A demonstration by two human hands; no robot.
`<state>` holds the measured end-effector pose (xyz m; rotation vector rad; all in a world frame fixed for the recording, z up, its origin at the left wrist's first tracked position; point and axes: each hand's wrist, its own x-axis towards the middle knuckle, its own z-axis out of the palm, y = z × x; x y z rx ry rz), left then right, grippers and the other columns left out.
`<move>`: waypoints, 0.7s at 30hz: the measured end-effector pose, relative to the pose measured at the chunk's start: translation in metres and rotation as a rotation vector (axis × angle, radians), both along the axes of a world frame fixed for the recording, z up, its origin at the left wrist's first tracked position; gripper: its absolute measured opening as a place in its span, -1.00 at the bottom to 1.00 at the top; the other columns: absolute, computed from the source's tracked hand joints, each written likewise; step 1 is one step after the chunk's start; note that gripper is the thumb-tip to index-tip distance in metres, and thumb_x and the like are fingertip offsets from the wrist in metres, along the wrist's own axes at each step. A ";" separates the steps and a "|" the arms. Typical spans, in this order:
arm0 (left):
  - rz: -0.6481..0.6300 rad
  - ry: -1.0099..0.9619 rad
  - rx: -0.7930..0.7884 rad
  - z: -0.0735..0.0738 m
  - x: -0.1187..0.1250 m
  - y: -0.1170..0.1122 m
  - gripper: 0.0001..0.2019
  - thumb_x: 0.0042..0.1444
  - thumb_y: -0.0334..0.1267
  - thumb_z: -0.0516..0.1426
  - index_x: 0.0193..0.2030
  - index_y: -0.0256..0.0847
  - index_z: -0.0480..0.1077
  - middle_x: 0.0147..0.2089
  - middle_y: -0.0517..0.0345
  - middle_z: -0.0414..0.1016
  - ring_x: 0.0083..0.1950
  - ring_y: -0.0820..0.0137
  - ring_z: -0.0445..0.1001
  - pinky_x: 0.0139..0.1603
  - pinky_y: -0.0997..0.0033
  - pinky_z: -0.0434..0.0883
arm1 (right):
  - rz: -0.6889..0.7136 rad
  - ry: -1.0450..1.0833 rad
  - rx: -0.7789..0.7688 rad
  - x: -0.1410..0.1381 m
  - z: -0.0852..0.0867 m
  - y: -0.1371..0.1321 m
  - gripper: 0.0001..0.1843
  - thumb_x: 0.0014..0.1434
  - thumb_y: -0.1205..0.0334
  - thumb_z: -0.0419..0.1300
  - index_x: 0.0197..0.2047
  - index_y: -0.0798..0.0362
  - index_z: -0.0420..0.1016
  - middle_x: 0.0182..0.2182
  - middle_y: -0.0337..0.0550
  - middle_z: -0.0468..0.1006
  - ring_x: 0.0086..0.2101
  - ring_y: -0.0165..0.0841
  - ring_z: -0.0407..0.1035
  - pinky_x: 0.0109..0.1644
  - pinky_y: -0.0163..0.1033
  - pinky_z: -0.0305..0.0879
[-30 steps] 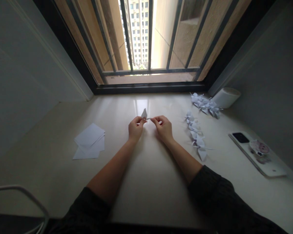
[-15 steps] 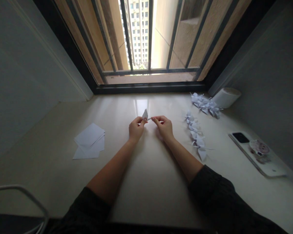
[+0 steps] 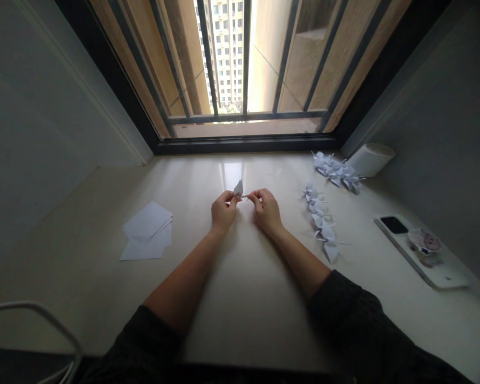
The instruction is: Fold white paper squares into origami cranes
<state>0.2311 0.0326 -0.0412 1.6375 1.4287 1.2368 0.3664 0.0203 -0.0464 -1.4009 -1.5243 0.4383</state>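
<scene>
One folded paper (image 3: pixel 239 188) in left hand (image 3: pixel 223 212), thin end (image 3: pixel 245 197) in right hand (image 3: pixel 268 210)

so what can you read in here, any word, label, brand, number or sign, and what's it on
No text can be read anywhere.
Phone: a small mark near its lower end, too small to make out.
Round attachment on the phone: a printed picture, too blurred to tell if it has lettering.
White sheets and folded paper in the hands: no writing visible.
</scene>
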 end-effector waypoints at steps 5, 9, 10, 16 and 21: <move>0.018 0.059 -0.003 -0.001 -0.001 0.001 -0.77 0.14 -0.11 0.04 -0.40 -0.17 0.39 -0.35 0.16 0.54 -0.30 0.42 0.49 -0.34 0.51 0.30 | 0.003 -0.146 -0.016 0.002 0.002 -0.001 -0.77 0.21 0.11 0.06 -0.39 0.04 0.40 -0.38 -0.12 0.46 -0.29 -0.27 0.28 -0.17 -0.19 0.15; 0.017 0.075 0.025 -0.004 -0.001 0.002 -0.77 0.14 -0.10 0.04 -0.40 -0.16 0.39 -0.36 0.17 0.54 -0.33 0.42 0.47 -0.34 0.50 0.30 | -0.016 -0.331 -0.031 0.006 0.007 -0.001 -0.75 0.23 0.09 0.06 -0.34 0.05 0.43 -0.33 -0.09 0.49 -0.25 -0.24 0.28 -0.16 -0.18 0.11; 0.015 0.080 0.030 -0.005 -0.001 0.002 -0.76 0.14 -0.09 0.03 -0.40 -0.16 0.39 -0.37 0.17 0.53 -0.33 0.42 0.47 -0.34 0.49 0.29 | -0.018 -0.386 -0.031 0.007 0.009 -0.001 -0.75 0.23 0.08 0.06 -0.33 0.05 0.44 -0.31 -0.08 0.49 -0.23 -0.23 0.28 -0.16 -0.18 0.10; -0.044 0.133 0.049 -0.006 -0.001 0.001 -0.77 0.13 -0.09 0.04 -0.41 -0.15 0.40 -0.37 0.19 0.53 -0.36 0.42 0.45 -0.35 0.48 0.26 | -0.008 -0.607 -0.027 0.016 0.017 -0.002 -0.81 0.22 0.13 0.08 -0.30 0.04 0.43 -0.26 -0.07 0.50 -0.18 -0.21 0.25 -0.18 -0.17 0.05; -0.065 0.177 0.068 -0.008 0.000 0.003 -0.79 0.10 -0.10 0.08 -0.42 -0.13 0.43 -0.38 0.21 0.54 -0.44 0.44 0.39 -0.42 0.47 0.20 | -0.014 -0.633 -0.004 0.018 0.024 -0.006 -0.91 0.20 0.28 0.09 -0.30 0.03 0.41 -0.24 -0.10 0.50 -0.16 -0.23 0.26 -0.18 -0.16 0.04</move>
